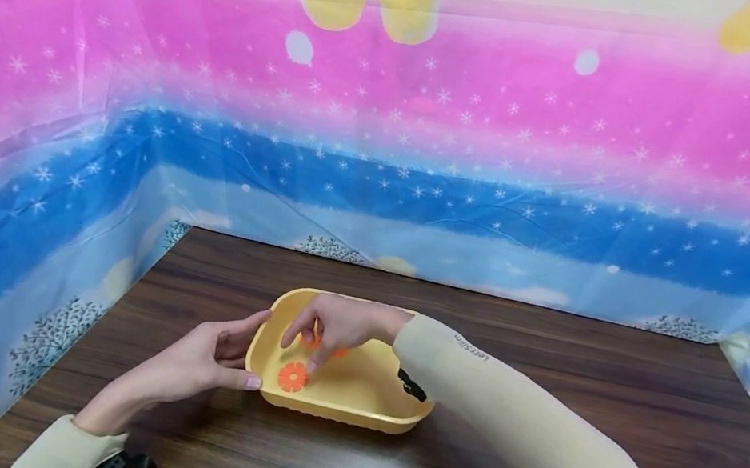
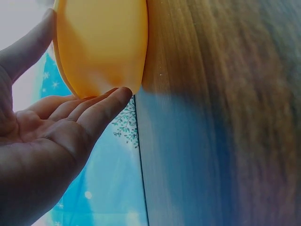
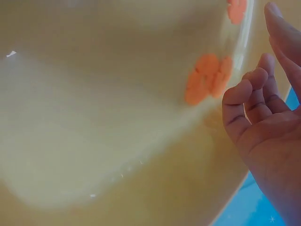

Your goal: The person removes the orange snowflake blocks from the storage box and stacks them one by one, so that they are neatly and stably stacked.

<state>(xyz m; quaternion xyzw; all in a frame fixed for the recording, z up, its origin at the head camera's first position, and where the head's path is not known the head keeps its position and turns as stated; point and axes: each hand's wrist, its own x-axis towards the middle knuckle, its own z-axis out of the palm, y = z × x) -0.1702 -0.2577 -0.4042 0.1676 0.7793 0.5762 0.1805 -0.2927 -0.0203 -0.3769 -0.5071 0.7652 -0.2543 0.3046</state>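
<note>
A yellow oblong tray [image 1: 367, 407] with a rippled lower edge stands on the table. At its left end my left hand [image 1: 204, 354] holds it, thumb at the near corner and fingers at the far one. In the left wrist view those fingers [image 2: 106, 110] lie nearly straight against the tray wall. Over the tray's left half is my right hand [image 1: 342, 330], pointing down with nothing gripped. An orange notched flower disc [image 1: 293, 376] lies on the tray floor beside its thumb. More orange discs [image 3: 202, 80] are partly hidden beneath that hand in the head view.
The dark wood-grain table [image 1: 532, 452] extends around the tray on all sides. A patterned pink and blue cloth [image 1: 476, 144] hangs behind the table and along its left side. Both forearms wear beige sleeves, with a black strap [image 1: 412, 385] at each wrist.
</note>
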